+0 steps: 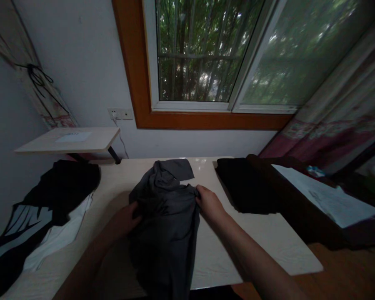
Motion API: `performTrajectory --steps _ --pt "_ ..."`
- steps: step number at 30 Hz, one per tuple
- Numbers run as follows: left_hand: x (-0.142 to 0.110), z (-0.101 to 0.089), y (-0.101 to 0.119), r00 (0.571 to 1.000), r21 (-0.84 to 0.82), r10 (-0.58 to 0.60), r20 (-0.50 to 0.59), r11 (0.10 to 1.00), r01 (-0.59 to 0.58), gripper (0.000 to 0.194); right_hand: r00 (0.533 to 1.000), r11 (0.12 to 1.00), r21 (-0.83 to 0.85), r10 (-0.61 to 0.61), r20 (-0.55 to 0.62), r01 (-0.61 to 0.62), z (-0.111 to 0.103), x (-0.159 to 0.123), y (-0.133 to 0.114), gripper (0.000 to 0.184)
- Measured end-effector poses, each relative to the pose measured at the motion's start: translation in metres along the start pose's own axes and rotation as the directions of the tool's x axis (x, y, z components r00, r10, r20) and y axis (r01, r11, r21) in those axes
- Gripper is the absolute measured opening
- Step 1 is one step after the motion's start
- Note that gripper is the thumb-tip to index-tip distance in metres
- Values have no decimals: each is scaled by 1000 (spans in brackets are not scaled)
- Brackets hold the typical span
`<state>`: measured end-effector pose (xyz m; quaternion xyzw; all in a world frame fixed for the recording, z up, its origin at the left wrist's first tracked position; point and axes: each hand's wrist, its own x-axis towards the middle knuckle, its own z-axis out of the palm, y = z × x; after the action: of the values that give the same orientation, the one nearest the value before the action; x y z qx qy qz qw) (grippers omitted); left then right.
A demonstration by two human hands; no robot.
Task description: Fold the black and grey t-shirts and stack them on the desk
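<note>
A dark grey garment (167,229) lies rumpled across the middle of the table, its lower end hanging over the front edge. Whether it is a shirt or trousers I cannot tell. At its right upper edge, my right hand (209,203) pinches a bunched fold between thumb and fingers. My left hand (127,221) is closed on the left edge of the cloth, its fingertips partly hidden in shadow and folds. Beyond both hands, a flat grey flap of the same colour rests toward the back of the table.
Folded black cloth (246,185) lies on the table's right side. Black clothing with a white print (65,187) and white cloth (62,239) are heaped at left. A small raised shelf (101,139) stands at the back left. Papers (325,193) lie at right, beyond the table (287,250).
</note>
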<state>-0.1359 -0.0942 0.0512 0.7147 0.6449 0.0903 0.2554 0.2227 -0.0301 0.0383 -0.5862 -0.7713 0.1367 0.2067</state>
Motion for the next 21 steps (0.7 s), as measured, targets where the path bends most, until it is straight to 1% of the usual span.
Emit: performTrajectory --steps 2,4,6,8,10,11,12,13,14,15,17,18,19,20,21 --pt "-15 4 18 995 -31 37 97 999 -34 23 996 999 -16 31 -87 -32 -3 12 14 13" --pt "-30 11 38 975 -79 98 200 993 -84 23 986 998 -16 53 -160 -57 -6 25 26 13" --pt "-42 20 58 936 -137 177 303 980 -141 21 975 998 3 68 -210 -69 -8 36 37 13" --pt "-50 28 74 879 -227 258 401 958 -178 20 968 997 49 76 -241 -66 -9 44 43 17" --pt "-54 30 85 824 -313 346 448 924 -218 18 968 990 126 86 -236 -57 -9 46 46 25" --pt "-54 27 88 806 -347 384 451 907 -238 17 971 984 169 95 -219 -58 -8 45 46 31" --pt "-52 22 90 799 -371 411 439 893 -255 18 975 975 210 107 -194 -65 -7 43 45 37" --pt "-49 15 89 805 -389 423 416 883 -262 20 979 966 247 120 -166 -76 -6 40 44 41" --pt "-45 6 87 824 -400 421 380 878 -265 23 982 956 281 131 -137 -88 -6 36 42 45" --pt "-38 -3 83 855 -403 405 323 877 -263 26 984 944 316 140 -106 -100 -6 31 41 50" --pt "-22 -20 71 929 -376 339 151 889 -263 29 989 913 389 142 -29 -120 -7 19 37 59" --pt "-12 -26 63 949 -334 314 35 898 -285 26 990 895 427 138 19 -133 -8 13 35 65" --pt "-1 -29 55 951 -282 293 -98 908 -309 24 989 875 462 130 69 -147 -9 7 34 71" --pt "11 -30 46 939 -228 277 -202 920 -320 25 987 856 492 117 114 -158 -10 2 32 76" --pt "23 -29 36 914 -172 292 -282 922 -348 28 984 841 516 101 147 -164 -11 -3 31 81"
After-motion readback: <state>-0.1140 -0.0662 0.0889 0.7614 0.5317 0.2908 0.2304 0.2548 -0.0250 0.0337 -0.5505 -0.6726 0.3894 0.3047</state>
